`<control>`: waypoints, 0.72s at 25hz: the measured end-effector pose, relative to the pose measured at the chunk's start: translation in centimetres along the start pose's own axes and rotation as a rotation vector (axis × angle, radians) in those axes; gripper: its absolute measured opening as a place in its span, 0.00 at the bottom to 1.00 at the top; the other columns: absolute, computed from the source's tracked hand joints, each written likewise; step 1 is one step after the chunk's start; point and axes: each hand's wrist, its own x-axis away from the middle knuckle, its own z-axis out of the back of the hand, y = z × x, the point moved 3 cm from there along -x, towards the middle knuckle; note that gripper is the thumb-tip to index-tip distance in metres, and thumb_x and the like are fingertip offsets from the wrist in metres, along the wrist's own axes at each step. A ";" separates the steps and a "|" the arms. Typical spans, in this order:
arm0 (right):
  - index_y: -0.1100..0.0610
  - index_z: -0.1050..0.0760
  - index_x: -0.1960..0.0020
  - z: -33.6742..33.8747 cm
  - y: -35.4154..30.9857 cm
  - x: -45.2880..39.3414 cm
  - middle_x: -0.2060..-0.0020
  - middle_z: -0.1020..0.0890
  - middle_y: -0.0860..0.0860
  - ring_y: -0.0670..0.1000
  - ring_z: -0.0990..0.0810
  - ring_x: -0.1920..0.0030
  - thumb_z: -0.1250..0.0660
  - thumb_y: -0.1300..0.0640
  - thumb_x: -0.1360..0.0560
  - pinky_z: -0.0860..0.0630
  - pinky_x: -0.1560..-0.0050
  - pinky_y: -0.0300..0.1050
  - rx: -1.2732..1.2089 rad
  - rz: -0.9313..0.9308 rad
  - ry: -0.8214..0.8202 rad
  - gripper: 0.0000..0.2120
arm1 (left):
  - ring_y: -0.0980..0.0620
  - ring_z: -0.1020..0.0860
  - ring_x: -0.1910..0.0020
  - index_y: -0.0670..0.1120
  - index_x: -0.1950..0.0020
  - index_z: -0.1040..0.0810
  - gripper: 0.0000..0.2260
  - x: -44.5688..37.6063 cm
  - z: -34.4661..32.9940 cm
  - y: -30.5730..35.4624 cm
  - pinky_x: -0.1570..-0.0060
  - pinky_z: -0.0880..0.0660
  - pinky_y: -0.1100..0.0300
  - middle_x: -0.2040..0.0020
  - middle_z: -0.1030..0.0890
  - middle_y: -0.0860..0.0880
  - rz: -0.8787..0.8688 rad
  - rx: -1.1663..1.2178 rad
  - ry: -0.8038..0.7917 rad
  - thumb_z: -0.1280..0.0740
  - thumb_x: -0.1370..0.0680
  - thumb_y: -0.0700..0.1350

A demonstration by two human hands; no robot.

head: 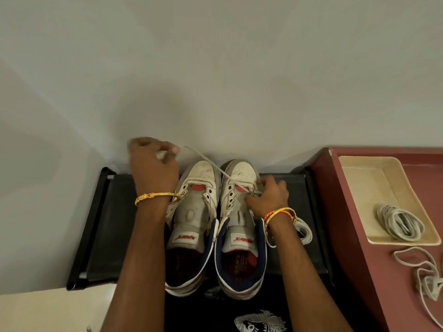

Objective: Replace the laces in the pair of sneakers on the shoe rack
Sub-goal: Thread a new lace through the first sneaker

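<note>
left hand pinches white flat lace, pulled taut | right hand pinches lace at right white leather sneaker eyelets | black shoe rack

A cream tray sits on a maroon surface beside a grey wall.

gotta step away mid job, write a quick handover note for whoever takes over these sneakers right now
Left hand: raised near the wall, pinching a lace pulled taut from the right sneaker.
Right hand: fingers at that sneaker's lower eyelets, on the lace.
Both sneakers sit side by side on the black shoe rack; the left sneaker shows no lace.
A lace bundle lies in the cream tray, a loose lace beside it, another on the rack.
Done: little, lacing only at the bottom eyelets.
Left: lace both sneakers.
</note>
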 end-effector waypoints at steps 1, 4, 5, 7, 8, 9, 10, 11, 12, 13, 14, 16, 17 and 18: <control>0.49 0.27 0.44 0.7 -1.0 0.2 0.41 0.30 0.51 0.54 0.33 0.37 0.26 0.53 0.32 0.33 0.36 0.52 -0.037 0.143 0.024 0.19 | 0.55 0.28 0.46 0.44 0.57 0.20 0.01 0.3 -0.7 0.3 0.50 0.35 0.71 0.43 0.28 0.46 -0.017 -0.011 -0.162 0.30 0.26 0.40; 0.48 0.22 0.48 2.4 -4.7 2.1 0.50 0.20 0.45 0.49 0.22 0.44 0.28 0.56 0.30 0.26 0.41 0.55 -0.437 0.492 -0.105 0.11 | 0.56 0.28 0.47 0.50 0.58 0.21 0.03 1.9 -2.8 2.3 0.48 0.34 0.66 0.48 0.29 0.51 -0.141 -0.028 -0.596 0.29 0.26 0.44; 0.51 0.21 0.49 2.9 -5.5 2.6 0.55 0.18 0.47 0.49 0.19 0.51 0.30 0.58 0.29 0.22 0.45 0.56 -0.509 0.529 -0.158 0.09 | 0.56 0.27 0.48 0.51 0.58 0.22 0.03 2.5 -3.1 3.1 0.51 0.32 0.65 0.48 0.28 0.51 -0.168 -0.009 -0.681 0.29 0.26 0.45; 0.57 0.21 0.54 3.8 -6.6 2.9 0.63 0.18 0.50 0.51 0.19 0.64 0.31 0.63 0.26 0.20 0.55 0.58 -0.536 0.527 -0.249 0.03 | 0.56 0.26 0.50 0.50 0.59 0.23 0.04 3.2 -3.4 3.9 0.57 0.33 0.70 0.50 0.26 0.51 -0.213 0.000 -0.720 0.30 0.26 0.45; 0.58 0.21 0.55 4.3 -6.8 2.9 0.65 0.18 0.52 0.51 0.21 0.69 0.31 0.63 0.26 0.20 0.60 0.56 -0.506 0.510 -0.291 0.02 | 0.56 0.26 0.51 0.50 0.59 0.24 0.04 3.2 -3.3 4.1 0.59 0.34 0.72 0.50 0.26 0.51 -0.216 0.015 -0.700 0.30 0.26 0.44; 0.60 0.21 0.55 4.8 -6.9 2.9 0.66 0.19 0.53 0.49 0.22 0.71 0.31 0.63 0.27 0.20 0.63 0.52 -0.465 0.498 -0.321 0.02 | 0.56 0.26 0.52 0.50 0.60 0.24 0.05 3.1 -3.2 4.1 0.58 0.32 0.72 0.50 0.25 0.51 -0.193 0.050 -0.670 0.30 0.25 0.44; 0.62 0.20 0.55 5.1 -6.7 2.7 0.67 0.19 0.54 0.47 0.22 0.72 0.31 0.64 0.27 0.20 0.66 0.44 -0.439 0.490 -0.337 0.02 | 0.55 0.25 0.52 0.50 0.60 0.23 0.05 2.9 -3.1 3.9 0.57 0.29 0.68 0.50 0.25 0.51 -0.154 0.106 -0.641 0.31 0.25 0.44; 0.64 0.20 0.54 5.4 -6.6 2.6 0.68 0.20 0.55 0.44 0.23 0.73 0.31 0.64 0.27 0.23 0.69 0.38 -0.437 0.478 -0.339 0.03 | 0.53 0.24 0.52 0.50 0.60 0.23 0.05 2.7 -3.0 3.6 0.55 0.25 0.63 0.50 0.24 0.50 -0.107 0.162 -0.626 0.31 0.25 0.44; 0.66 0.20 0.54 5.4 -6.4 2.5 0.70 0.21 0.55 0.42 0.25 0.75 0.31 0.65 0.28 0.26 0.72 0.33 -0.448 0.457 -0.334 0.04 | 0.52 0.22 0.52 0.51 0.60 0.22 0.05 2.4 -3.1 3.3 0.55 0.24 0.57 0.51 0.22 0.50 -0.073 0.196 -0.628 0.30 0.25 0.44; 0.67 0.20 0.53 5.2 -6.1 2.4 0.72 0.21 0.53 0.41 0.26 0.76 0.31 0.65 0.27 0.29 0.74 0.31 -0.462 0.434 -0.324 0.05 | 0.51 0.22 0.54 0.51 0.61 0.21 0.05 2.3 -3.2 3.0 0.55 0.23 0.55 0.54 0.21 0.51 -0.044 0.211 -0.653 0.30 0.25 0.44; 0.66 0.19 0.52 4.9 -5.9 2.3 0.74 0.22 0.50 0.41 0.27 0.78 0.31 0.64 0.27 0.31 0.76 0.30 -0.471 0.415 -0.314 0.06 | 0.52 0.22 0.57 0.51 0.61 0.21 0.05 2.4 -3.5 2.6 0.56 0.24 0.55 0.57 0.20 0.52 -0.024 0.226 -0.679 0.30 0.26 0.44; 0.66 0.19 0.51 4.2 -5.6 1.8 0.78 0.23 0.45 0.41 0.27 0.80 0.31 0.64 0.27 0.33 0.78 0.31 -0.480 0.369 -0.311 0.07 | 0.54 0.23 0.62 0.52 0.62 0.21 0.06 2.5 -4.1 1.9 0.59 0.26 0.59 0.60 0.20 0.53 -0.022 0.234 -0.690 0.30 0.26 0.42; 0.66 0.20 0.51 4.0 -5.3 1.5 0.79 0.23 0.45 0.40 0.27 0.80 0.32 0.64 0.26 0.34 0.78 0.31 -0.482 0.339 -0.313 0.06 | 0.55 0.23 0.62 0.51 0.61 0.21 0.06 2.6 -4.5 1.7 0.59 0.27 0.59 0.60 0.20 0.52 -0.026 0.235 -0.669 0.29 0.26 0.42; 0.66 0.20 0.52 3.8 -4.9 1.1 0.80 0.23 0.45 0.40 0.27 0.80 0.32 0.65 0.26 0.34 0.78 0.31 -0.465 0.311 -0.310 0.06 | 0.54 0.23 0.60 0.50 0.60 0.20 0.04 2.7 -4.9 1.4 0.57 0.26 0.58 0.59 0.19 0.52 -0.017 0.230 -0.653 0.29 0.26 0.42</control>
